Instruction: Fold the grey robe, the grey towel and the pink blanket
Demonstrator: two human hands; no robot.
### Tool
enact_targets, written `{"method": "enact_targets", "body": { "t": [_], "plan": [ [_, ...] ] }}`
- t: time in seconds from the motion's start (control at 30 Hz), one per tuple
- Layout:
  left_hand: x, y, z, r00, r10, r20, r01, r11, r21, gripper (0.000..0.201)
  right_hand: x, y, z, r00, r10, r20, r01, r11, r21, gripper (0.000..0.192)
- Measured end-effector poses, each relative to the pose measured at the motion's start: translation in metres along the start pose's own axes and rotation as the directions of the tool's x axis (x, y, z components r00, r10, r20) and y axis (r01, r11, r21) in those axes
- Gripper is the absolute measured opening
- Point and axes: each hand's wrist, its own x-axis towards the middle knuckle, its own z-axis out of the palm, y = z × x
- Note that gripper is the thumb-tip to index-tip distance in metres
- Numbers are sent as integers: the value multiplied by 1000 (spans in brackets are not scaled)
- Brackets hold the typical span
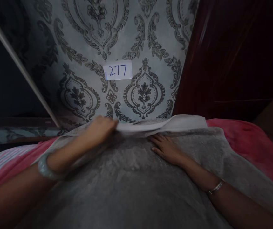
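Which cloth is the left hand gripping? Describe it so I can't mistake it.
Start at the patterned wall with the 277 label. Just below it, a grey fabric lies spread over a red blanket. The left hand grips the fabric's far edge, folded back to show a pale white underside, unlike the grey plush top where the right hand lies flat.

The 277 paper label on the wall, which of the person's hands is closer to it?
Left. The left hand grips the grey cloth's folded far edge just below the label; the right hand lies flat on the cloth, lower and rightward.
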Motion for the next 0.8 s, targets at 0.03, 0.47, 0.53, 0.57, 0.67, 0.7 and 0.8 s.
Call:
{"method": "enact_targets", "body": {
  "t": [0.03,0.47,0.53,0.57,0.67,0.7,0.8],
  "plan": [
    [10,-9,-11,995,-54,-82,58,997,52,22,0,0,1,1000,21,2,-21,1000,3,57],
    [-35,-12,112,998,50,29,-54,987,154,46,0,-3,-3,988,145,48,-142,988,-61,59],
    [-33,-29,103,1000,11,3,-11,983,183,38,0,-1,0,983,179,44,-176,981,-78,60],
    [-33,-35,94,1000,6,-13,-3,979,202,37,0,1,3,984,176,37,-172,981,-85,60],
    [-36,-48,60,976,-147,-160,185,949,255,39,0,6,12,989,148,-2,-147,984,-100,60],
    [-39,-55,51,948,-235,-214,286,925,251,40,1,7,14,989,144,-14,-145,984,-106,60],
    [-49,-89,43,838,-522,-159,542,831,129,48,1,9,18,988,149,-29,-152,982,-116,60]
  ]
}}
